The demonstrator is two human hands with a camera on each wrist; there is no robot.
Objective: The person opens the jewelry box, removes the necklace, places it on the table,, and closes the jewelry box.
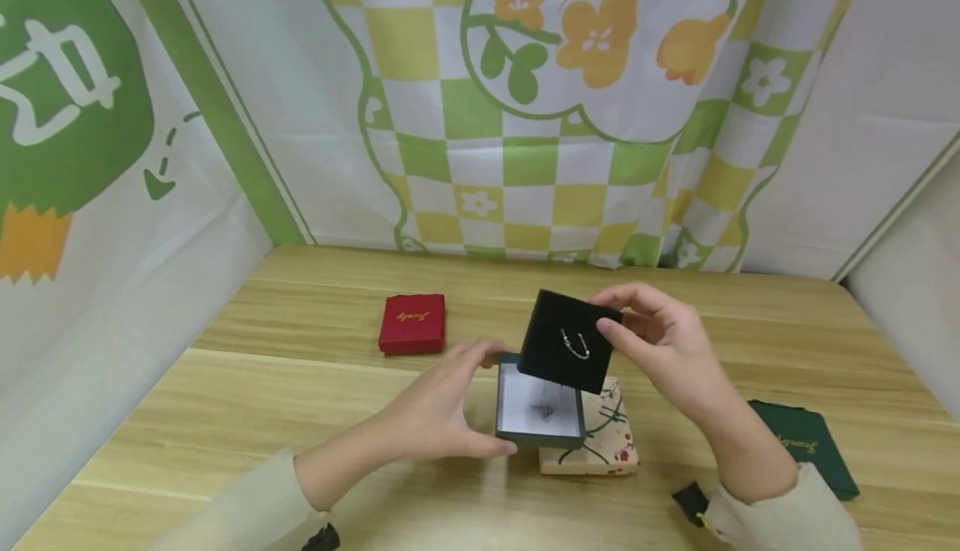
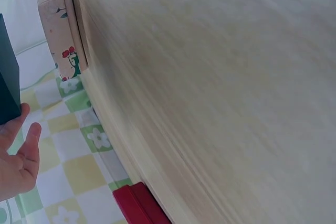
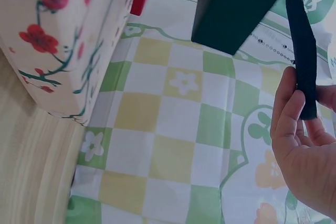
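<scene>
My left hand (image 1: 433, 419) grips a small dark green jewelry box base (image 1: 542, 439), thumb at the near side and fingers at the far corner. Its white interior faces up and shows a thin silver chain (image 1: 544, 411). Above it, the right hand (image 1: 675, 349) pinches the right edge of a square black foam pad (image 1: 551, 330), tilted over the box opening. A beaded silver chain (image 1: 576, 346) curves across the pad's face. From the right wrist, the pad (image 3: 304, 51) appears edge-on between thumb and fingers, and a length of chain (image 3: 270, 46) spans between box (image 3: 236, 9) and pad.
A floral cream box (image 1: 588, 463) lies on the wooden table under the green box. The red jewelry box (image 1: 412, 326) sits at the back left. By the right forearm lies a dark green lid (image 1: 817, 443) with gold lettering. A printed curtain (image 1: 540, 167) hangs behind the table.
</scene>
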